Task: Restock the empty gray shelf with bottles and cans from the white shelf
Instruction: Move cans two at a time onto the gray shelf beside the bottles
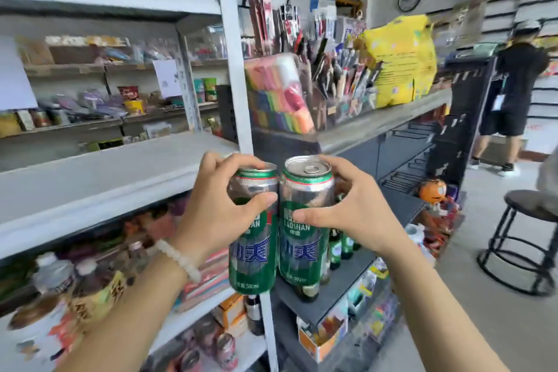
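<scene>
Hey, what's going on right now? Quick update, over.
Left hand grip shut on left can; right hand grip shut on right can. Both cans upright, side by side, in the air. Gray shelf just behind, green bottles already on it.

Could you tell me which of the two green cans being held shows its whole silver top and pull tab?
The can in the right hand, the right-hand can; the left hand covers most of the other can's top.

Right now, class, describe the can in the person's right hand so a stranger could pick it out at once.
Find the white upright post at the centre, then the two green cans held side by side below it. The right hand grips the right can. Its silver lid and pull tab show fully, while the left hand covers most of the left can lid.
</scene>
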